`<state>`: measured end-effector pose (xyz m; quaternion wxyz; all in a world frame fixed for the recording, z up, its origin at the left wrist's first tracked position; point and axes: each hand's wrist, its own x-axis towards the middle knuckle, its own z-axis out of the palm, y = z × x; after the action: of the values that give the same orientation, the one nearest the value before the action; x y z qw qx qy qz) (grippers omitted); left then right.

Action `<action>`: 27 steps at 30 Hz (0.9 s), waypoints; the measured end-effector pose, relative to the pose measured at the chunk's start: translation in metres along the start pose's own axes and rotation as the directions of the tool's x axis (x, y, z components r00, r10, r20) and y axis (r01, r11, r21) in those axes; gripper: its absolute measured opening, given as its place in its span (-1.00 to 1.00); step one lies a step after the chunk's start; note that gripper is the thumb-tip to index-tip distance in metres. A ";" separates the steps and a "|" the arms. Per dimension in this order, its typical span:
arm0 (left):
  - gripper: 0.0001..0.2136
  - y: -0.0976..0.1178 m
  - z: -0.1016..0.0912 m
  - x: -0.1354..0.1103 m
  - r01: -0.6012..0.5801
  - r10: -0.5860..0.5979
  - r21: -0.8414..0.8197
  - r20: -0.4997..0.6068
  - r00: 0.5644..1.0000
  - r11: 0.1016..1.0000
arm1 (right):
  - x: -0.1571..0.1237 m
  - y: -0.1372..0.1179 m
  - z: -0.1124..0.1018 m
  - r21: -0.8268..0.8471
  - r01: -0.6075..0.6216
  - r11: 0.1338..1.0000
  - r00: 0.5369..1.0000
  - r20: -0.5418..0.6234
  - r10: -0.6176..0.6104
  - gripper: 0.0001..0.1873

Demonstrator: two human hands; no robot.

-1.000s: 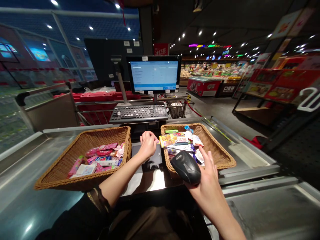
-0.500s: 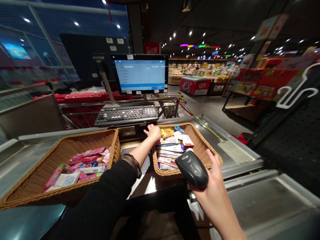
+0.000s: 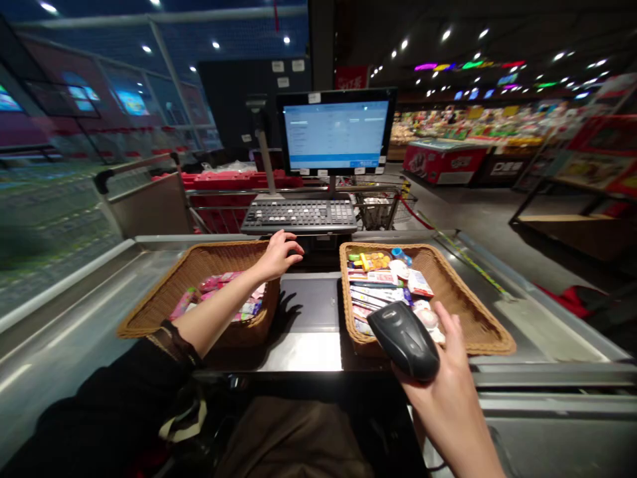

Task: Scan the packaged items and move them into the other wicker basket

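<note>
My right hand (image 3: 445, 378) grips a black handheld barcode scanner (image 3: 405, 342), its head over the near edge of the right wicker basket (image 3: 472, 305). That basket holds several small packets, among them a yellow packet (image 3: 371, 261), a blue-capped item (image 3: 399, 255) and a red-and-white packet (image 3: 419, 283). My left hand (image 3: 279, 256) hovers by the inner rim of the left wicker basket (image 3: 166, 292), fingers loosely bent and apart, nothing in them. Pink and other coloured packets (image 3: 219, 284) lie in the left basket, partly hidden by my left forearm.
A keyboard (image 3: 298, 214) and a lit monitor (image 3: 336, 136) stand behind the metal counter (image 3: 313, 348). Shopping carts (image 3: 381, 209) and a metal rail lie beyond. A red freezer chest (image 3: 438, 162) and a display rack (image 3: 587, 159) are further back on the right.
My left hand has moved away from the right basket over to the left basket's inner edge. The view has turned left. My right hand still holds the barcode scanner.
</note>
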<state>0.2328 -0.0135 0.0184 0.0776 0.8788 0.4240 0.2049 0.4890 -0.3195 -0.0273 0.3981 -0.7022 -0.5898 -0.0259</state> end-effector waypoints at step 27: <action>-0.54 -0.194 -0.045 -0.148 0.377 -0.555 0.435 0.424 0.716 0.818 | 0.013 -0.046 0.048 0.045 0.246 0.968 0.958 0.142 -0.250 -0.52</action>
<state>-0.0070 -0.0088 -0.0450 0.0996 0.7625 0.6226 -0.1447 0.4334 -0.2812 -0.0290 0.3567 -0.6173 -0.7010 -0.0160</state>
